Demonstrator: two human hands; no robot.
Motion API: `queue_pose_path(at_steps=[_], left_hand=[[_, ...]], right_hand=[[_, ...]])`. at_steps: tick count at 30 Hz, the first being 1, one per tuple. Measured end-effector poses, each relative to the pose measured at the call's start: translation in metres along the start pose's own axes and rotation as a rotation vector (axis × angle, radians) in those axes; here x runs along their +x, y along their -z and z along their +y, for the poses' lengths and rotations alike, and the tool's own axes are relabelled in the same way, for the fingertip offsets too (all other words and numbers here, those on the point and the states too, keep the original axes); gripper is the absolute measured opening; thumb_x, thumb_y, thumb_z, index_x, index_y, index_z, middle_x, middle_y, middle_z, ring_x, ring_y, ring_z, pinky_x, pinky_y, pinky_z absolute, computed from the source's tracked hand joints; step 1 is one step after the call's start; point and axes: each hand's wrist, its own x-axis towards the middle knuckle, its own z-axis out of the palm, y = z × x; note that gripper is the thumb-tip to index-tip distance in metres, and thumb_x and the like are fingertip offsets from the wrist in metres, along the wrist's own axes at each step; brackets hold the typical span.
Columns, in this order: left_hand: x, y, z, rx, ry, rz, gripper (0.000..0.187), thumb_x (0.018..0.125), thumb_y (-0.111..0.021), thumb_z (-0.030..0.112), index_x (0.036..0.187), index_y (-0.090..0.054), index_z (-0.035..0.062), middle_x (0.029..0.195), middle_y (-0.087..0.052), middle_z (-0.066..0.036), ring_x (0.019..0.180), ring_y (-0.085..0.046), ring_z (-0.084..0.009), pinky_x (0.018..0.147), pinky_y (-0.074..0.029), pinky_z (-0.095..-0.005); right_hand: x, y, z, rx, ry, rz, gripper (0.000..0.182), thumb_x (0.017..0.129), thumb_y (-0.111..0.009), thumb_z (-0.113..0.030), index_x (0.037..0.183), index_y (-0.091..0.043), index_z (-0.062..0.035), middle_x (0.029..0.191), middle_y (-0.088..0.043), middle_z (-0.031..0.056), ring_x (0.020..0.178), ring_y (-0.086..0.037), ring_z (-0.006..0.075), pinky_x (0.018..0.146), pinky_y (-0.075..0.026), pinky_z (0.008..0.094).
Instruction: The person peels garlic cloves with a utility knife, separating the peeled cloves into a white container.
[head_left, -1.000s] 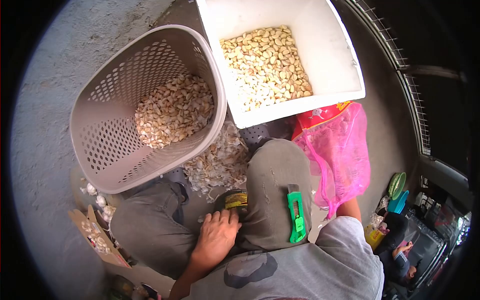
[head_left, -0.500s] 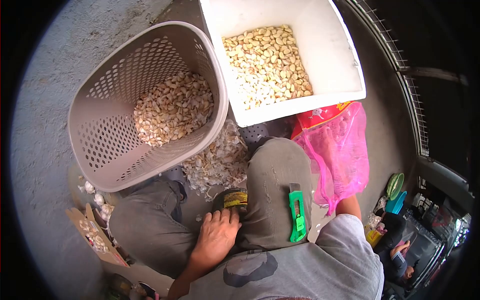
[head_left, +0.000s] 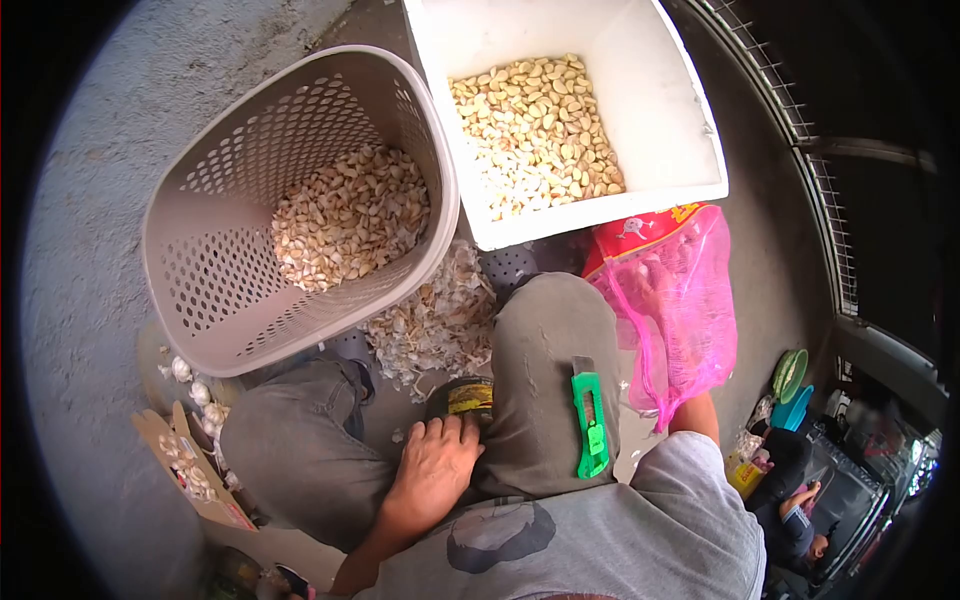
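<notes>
My left hand (head_left: 437,468) lies palm down between my legs, fingers stretched toward a dark object with a yellow band (head_left: 467,397); it holds nothing I can see. My right hand (head_left: 655,285) is inside a pink mesh bag (head_left: 705,310) with a red printed panel, and the mesh blurs its fingers. On my right thigh rests a green utility knife (head_left: 591,425), its blade partly out. Garlic cloves (head_left: 350,215) with skins on fill part of a perforated beige basket (head_left: 225,215). Paler peeled cloves (head_left: 545,130) lie in a white foam box (head_left: 665,110).
Papery garlic skins (head_left: 440,320) are heaped on the floor between my feet. Garlic bulbs (head_left: 203,395) and a cardboard box (head_left: 190,470) stand at the left by the wall (head_left: 90,260). Another person (head_left: 800,510) is at the far right, near green and blue basins (head_left: 793,405).
The view has shifted very slightly. Both hands stay in about the same places, the right one still inside the mesh bag.
</notes>
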Motion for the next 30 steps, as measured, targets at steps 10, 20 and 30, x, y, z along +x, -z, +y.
queue_pose_path(at_steps=[10, 20, 30], left_hand=[[-0.007, -0.003, 0.003, 0.093, -0.014, 0.020, 0.037, 0.096, -0.065, 0.028, 0.119, -0.066, -0.0014, 0.098, -0.064, -0.016, 0.093, -0.065, -0.0333, 0.085, -0.048, -0.0442], [-0.018, -0.017, 0.006, 0.110, -0.051, 0.196, 0.028, 0.094, -0.068, 0.027, 0.105, -0.067, 0.0018, 0.097, -0.064, -0.016, 0.095, -0.065, -0.0337, 0.085, -0.049, -0.0455], [-0.032, -0.004, 0.010, 0.041, -0.077, 0.278, 0.034, 0.096, -0.066, 0.023, 0.120, -0.063, 0.0000, 0.103, -0.064, -0.020, 0.096, -0.064, -0.0404, 0.085, -0.049, -0.0497]], right_hand=[[-0.029, 0.020, 0.003, 0.053, -0.017, 0.029, 0.036, 0.091, -0.065, -0.005, 0.127, -0.064, -0.0024, 0.122, -0.070, 0.0166, 0.110, -0.068, 0.0328, 0.097, -0.056, 0.0508], [-0.087, 0.046, 0.010, 0.306, -0.012, 0.047, 0.036, 0.090, -0.065, -0.005, 0.126, -0.064, -0.0025, 0.122, -0.069, 0.0169, 0.111, -0.068, 0.0329, 0.097, -0.055, 0.0512], [-0.128, 0.066, 0.039, 1.250, 0.038, 0.006, 0.036, 0.090, -0.066, -0.005, 0.126, -0.064, -0.0026, 0.123, -0.069, 0.0172, 0.111, -0.068, 0.0329, 0.098, -0.055, 0.0516]])
